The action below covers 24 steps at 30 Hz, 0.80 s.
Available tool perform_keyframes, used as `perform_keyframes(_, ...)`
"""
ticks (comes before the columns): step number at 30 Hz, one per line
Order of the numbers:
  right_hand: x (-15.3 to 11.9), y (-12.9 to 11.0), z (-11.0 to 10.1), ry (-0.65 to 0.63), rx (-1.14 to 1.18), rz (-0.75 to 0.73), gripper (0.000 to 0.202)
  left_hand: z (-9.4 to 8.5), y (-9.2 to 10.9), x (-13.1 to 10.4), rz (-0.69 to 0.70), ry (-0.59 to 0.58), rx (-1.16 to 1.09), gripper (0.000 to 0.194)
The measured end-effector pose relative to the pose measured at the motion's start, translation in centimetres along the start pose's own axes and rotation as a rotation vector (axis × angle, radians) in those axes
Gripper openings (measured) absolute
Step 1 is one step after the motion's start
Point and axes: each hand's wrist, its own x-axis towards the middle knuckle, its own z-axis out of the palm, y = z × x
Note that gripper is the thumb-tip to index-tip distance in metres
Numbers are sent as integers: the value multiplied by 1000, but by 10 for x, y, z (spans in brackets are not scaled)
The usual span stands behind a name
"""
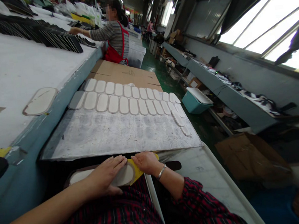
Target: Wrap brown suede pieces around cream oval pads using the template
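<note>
Close to my body, an oval pad (124,175) with a white face and a brown-grey rim is held low, in front of the board's near edge. My left hand (106,174) lies across it, fingers stretched along its far side and thumb at the near edge. Beside its right end, my right hand (147,162) is closed on a flat yellow piece (136,171), perhaps a scraper, which touches or overlaps the pad's end. Part of the yellow piece is hidden under my fingers. Another pale pad surface (80,175) shows left of my left hand.
Ahead, a pale board (120,134) bears rows of similar oval pads (118,104). One more pad (41,100) lies on the white table (5,69) at left. Cardboard (124,73) lies behind the board. A co-worker (114,32) handles dark strips (30,30). A teal bin (197,100) stands right.
</note>
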Motion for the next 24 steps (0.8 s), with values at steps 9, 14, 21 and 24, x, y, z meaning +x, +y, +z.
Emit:
perform_keyframes(9, -19, 8, -18, -113, 98, 23, 47, -10, 0, -6, -37, 45, -125, 88)
perform_keyframes(14, -44, -13, 9, 86, 27, 194, 43, -6, 5, -3, -14, 28, -134, 115)
perform_keyframes(21, -43, -34, 23, 171, 2, 340, 40, 12, 18, 10, -56, 112, -36, 129)
perform_keyframes(24, -44, -38, 21, 176, 1, 380, 38, 11, 19, 10, -48, 159, -32, 125)
